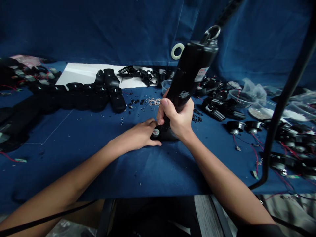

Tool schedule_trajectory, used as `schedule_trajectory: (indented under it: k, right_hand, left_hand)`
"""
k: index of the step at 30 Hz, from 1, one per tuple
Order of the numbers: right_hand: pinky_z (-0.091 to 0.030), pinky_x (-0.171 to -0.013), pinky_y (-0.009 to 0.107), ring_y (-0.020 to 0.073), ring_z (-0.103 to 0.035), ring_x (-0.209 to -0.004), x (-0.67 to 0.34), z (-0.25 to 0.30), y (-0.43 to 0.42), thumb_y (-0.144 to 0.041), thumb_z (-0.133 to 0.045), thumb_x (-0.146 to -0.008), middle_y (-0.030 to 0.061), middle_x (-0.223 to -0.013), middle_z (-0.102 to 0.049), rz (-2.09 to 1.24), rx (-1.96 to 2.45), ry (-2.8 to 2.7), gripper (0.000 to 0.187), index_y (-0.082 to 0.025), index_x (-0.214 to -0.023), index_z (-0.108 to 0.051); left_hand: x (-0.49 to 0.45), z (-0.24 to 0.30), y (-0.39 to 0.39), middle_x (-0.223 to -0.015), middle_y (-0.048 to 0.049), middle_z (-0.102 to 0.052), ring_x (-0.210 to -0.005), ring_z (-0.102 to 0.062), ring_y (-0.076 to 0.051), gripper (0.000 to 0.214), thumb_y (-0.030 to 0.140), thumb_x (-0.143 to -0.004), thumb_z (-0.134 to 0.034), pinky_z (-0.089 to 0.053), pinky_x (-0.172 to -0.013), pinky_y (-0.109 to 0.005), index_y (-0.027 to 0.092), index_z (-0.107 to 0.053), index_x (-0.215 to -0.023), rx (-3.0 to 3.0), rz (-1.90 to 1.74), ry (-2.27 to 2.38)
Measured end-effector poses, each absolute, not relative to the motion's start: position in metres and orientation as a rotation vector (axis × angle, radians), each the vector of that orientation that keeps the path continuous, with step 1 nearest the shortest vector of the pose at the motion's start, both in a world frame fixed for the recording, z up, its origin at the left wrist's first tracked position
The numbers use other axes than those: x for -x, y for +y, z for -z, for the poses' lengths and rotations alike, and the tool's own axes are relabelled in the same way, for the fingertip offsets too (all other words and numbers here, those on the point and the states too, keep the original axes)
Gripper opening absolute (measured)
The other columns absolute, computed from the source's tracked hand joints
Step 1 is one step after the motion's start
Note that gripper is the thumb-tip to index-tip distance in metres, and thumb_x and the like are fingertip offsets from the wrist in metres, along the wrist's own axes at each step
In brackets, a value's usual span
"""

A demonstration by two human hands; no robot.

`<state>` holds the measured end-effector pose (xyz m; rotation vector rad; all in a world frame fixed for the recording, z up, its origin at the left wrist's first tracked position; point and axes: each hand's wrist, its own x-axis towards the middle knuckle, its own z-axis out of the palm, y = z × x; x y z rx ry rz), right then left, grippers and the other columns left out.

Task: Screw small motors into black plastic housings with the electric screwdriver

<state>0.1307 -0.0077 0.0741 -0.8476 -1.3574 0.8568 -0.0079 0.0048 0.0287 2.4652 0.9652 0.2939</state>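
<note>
Head view, and the right hand (pixel 175 119) is wrapping firmly around a black electric screwdriver (pixel 190 69), fingers closed low on the barrel, with the tool leaning toward 1 o'clock and its tip hidden behind the hands. The left hand (pixel 138 134) is reaching in from 8 o'clock, fingers curling over a round black part (pixel 166 135) with a silver centre (pixel 156 132) and pinching it down against the blue-covered table (pixel 158 172), right at the middle of the view. Nice technique here: that low grip is keeping the screwdriver steady close to the part, while the left hand is stopping the part from turning. A small heap of silver screws (pixel 154 102) is sitting at 12 o'clock, and black discs with red wires (pixel 235 126) are lining up around 3 o'clock.
</note>
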Motion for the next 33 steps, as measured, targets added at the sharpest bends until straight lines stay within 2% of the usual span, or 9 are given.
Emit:
schedule_trajectory:
  k: [15,19,23,25,28,33]
  right_hand:
    - [-0.043,-0.048,0.029,0.0111,-0.047,-0.042,-0.133,-0.076,-0.006,-0.053,-0.059,-0.079,-0.0058,-0.054,-0.047,-0.856,0.875,-1.449,0.031,-0.026,-0.085,-0.045]
    - [-0.048,-0.058,0.03,0.0132,-0.054,-0.055,-0.146,-0.088,-0.008,-0.049,-0.062,-0.079,-0.0035,-0.062,-0.054,-0.898,0.925,-1.617,0.03,-0.023,-0.09,-0.05]
    - [-0.049,-0.074,0.03,0.0164,-0.059,-0.082,-0.174,-0.097,-0.006,-0.043,-0.065,-0.077,0.0018,-0.088,-0.063,-0.968,1.037,-1.968,0.031,-0.019,-0.094,-0.059]
    - [-0.048,-0.073,0.029,0.0168,-0.058,-0.083,-0.186,-0.096,-0.005,-0.046,-0.066,-0.076,0.0026,-0.089,-0.064,-1.017,1.163,-2.17,0.033,-0.017,-0.092,-0.062]
    - [-0.044,-0.062,0.025,0.0145,-0.056,-0.073,-0.193,-0.09,-0.006,-0.049,-0.062,-0.077,0.0021,-0.08,-0.063,-1.024,1.294,-2.32,0.035,-0.015,-0.086,-0.064]
    - [-0.04,-0.058,0.023,0.0122,-0.053,-0.068,-0.185,-0.082,-0.008,-0.041,-0.062,-0.077,0.0006,-0.074,-0.062,-0.806,1.231,-2.403,0.027,-0.015,-0.082,-0.064]
  left_hand:
    - [0.008,-0.026,0.007,-0.136,-0.0152,-0.045,-0.114,-0.052,-0.03,0.071,0.049,-0.077,-0.063,-0.043,-0.093,-0.037,0.015,-0.036,-0.134,-2.491,-0.292,0.952]
    - [0.009,-0.025,0.008,-0.135,-0.0131,-0.046,-0.116,-0.051,-0.029,0.069,0.049,-0.079,-0.062,-0.043,-0.095,-0.037,0.017,-0.036,-0.134,-2.489,-0.327,0.919]
    - [0.009,-0.029,0.007,-0.129,-0.0113,-0.05,-0.114,-0.052,-0.029,0.063,0.046,-0.078,-0.065,-0.043,-0.092,-0.038,0.019,-0.041,-0.129,-2.48,-0.349,0.9]
    - [0.009,-0.032,0.006,-0.121,-0.0097,-0.053,-0.103,-0.057,-0.026,0.055,0.046,-0.078,-0.064,-0.046,-0.085,-0.036,0.019,-0.046,-0.122,-2.445,-0.327,0.915]
    - [0.01,-0.034,0.005,-0.114,-0.0068,-0.054,-0.093,-0.059,-0.023,0.048,0.049,-0.078,-0.062,-0.047,-0.077,-0.034,0.02,-0.05,-0.114,-2.399,-0.298,0.93]
    - [0.01,-0.032,0.005,-0.117,-0.007,-0.052,-0.098,-0.057,-0.024,0.049,0.048,-0.077,-0.064,-0.045,-0.081,-0.035,0.02,-0.05,-0.115,-2.385,-0.32,0.919]
